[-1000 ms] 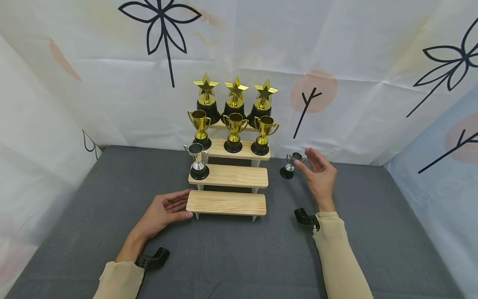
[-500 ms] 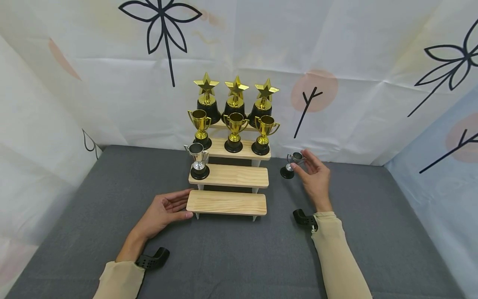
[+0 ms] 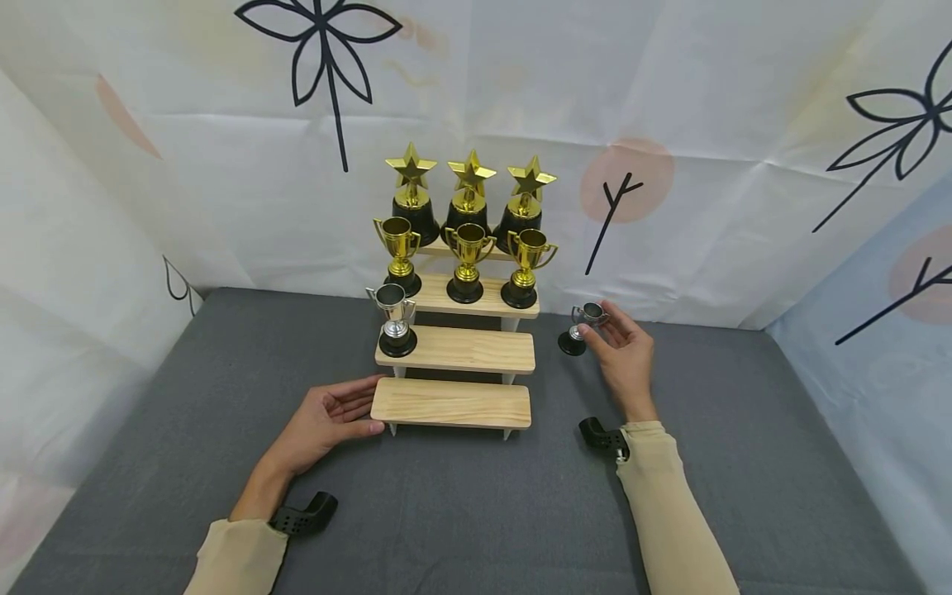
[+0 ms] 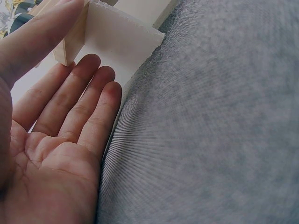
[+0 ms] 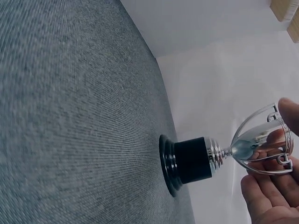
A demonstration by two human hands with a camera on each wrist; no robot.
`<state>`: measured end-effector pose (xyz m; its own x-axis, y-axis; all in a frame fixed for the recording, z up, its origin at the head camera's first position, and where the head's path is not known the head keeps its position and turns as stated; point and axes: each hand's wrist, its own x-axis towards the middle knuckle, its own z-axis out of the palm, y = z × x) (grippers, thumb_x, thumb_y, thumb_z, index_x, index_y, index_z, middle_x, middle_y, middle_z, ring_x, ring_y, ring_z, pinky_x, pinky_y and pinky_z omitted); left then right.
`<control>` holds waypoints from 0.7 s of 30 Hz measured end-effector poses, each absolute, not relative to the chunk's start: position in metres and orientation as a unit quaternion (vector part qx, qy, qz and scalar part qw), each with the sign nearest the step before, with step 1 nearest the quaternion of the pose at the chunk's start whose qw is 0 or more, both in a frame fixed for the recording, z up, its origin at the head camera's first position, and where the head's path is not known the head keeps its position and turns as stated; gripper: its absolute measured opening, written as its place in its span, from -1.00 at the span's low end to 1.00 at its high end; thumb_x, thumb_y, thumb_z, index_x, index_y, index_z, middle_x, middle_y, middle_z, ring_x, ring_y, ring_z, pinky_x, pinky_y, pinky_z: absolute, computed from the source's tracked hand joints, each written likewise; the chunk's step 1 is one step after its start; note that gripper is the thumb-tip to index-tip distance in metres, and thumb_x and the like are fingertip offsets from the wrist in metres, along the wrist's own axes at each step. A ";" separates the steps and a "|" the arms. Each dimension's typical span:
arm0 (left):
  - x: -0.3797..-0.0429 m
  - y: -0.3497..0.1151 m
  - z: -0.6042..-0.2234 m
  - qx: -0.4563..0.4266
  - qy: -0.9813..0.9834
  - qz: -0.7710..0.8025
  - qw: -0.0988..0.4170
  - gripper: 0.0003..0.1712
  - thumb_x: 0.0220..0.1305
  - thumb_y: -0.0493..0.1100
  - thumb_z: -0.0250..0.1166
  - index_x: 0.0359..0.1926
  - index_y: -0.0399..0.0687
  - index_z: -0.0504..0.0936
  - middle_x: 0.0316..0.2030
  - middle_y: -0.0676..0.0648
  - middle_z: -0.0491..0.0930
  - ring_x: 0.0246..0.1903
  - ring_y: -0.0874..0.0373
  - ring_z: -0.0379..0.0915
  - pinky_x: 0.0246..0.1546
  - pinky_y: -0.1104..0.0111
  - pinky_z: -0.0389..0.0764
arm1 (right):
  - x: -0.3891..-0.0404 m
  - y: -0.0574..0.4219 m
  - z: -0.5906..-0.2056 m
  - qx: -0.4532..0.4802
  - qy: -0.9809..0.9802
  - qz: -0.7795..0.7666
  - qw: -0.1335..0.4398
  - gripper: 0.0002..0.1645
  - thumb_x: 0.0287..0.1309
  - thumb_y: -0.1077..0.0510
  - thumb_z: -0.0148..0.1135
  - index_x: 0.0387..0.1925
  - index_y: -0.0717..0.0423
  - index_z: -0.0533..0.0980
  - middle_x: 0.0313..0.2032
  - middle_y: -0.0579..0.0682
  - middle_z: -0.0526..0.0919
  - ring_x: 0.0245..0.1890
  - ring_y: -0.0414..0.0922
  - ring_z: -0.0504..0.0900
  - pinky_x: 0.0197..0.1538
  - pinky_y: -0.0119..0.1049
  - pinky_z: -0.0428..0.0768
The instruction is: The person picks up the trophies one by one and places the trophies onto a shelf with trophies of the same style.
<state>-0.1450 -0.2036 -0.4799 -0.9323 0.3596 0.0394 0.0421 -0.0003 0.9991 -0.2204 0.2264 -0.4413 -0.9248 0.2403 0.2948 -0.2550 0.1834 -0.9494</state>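
My right hand (image 3: 627, 364) has its thumb and fingers at the bowl of a small silver trophy cup (image 5: 192, 161). The cup stands upright on its black base, right of the wooden tiered stand (image 3: 450, 405). In the right wrist view the thumb lies by one handle and the fingertips show behind the shiny bowl. My left hand (image 3: 321, 427) rests at the stand's left end, by the lowest step. In the left wrist view its fingers (image 4: 70, 102) lie straight along the white support (image 4: 124, 39), with the thumb apart above. Another silver trophy cup (image 3: 396, 318) occupies the third step's left end.
On the upper steps stand three gold trophy cups (image 3: 466, 256) and, behind them, three gold star trophies (image 3: 470, 194). The grey cloth-covered table (image 3: 476, 521) ends at a printed white backdrop (image 3: 706, 231) close behind the stand.
My right hand has moved slightly left and its fingers have closed in on the silver trophy cup. The left hand and the stand stay where they were.
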 end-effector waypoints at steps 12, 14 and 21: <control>-0.145 -0.203 -0.480 0.148 0.698 0.691 0.113 -0.14 0.12 -0.43 0.50 0.41 -0.50 0.31 0.31 -0.48 0.38 0.17 0.25 0.53 0.17 0.36 0.60 | -0.210 0.210 -0.424 -0.016 -0.726 0.643 0.243 -0.44 0.13 0.49 0.40 0.18 0.56 0.49 0.00 0.53 0.59 -0.11 -0.25 0.67 0.03 -0.52 0.65; -0.146 -0.203 -0.480 0.148 0.699 0.690 0.113 -0.14 0.12 -0.43 0.50 0.41 -0.49 0.31 0.31 -0.47 0.38 0.17 0.25 0.53 0.17 0.36 0.60 | -0.206 0.206 -0.418 -0.012 -0.726 0.643 0.245 -0.46 0.13 0.51 0.39 0.16 0.60 0.48 -0.01 0.53 0.59 -0.14 -0.26 0.67 0.00 -0.56 0.65; -0.145 -0.203 -0.480 0.145 0.700 0.691 0.111 -0.13 0.11 -0.43 0.51 0.40 -0.50 0.32 0.31 -0.47 0.38 0.17 0.26 0.53 0.17 0.37 0.59 | -0.205 0.206 -0.417 -0.007 -0.726 0.640 0.252 -0.47 0.12 0.50 0.41 0.14 0.58 0.51 -0.04 0.52 0.61 -0.18 -0.25 0.68 -0.03 -0.55 0.66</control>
<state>-0.1454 -0.2035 -0.4800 -0.9332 0.3565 0.0457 0.0502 0.0034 0.9987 -0.2050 0.2064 -0.4170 -0.8728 0.3327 0.3572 -0.3127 0.1809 -0.9325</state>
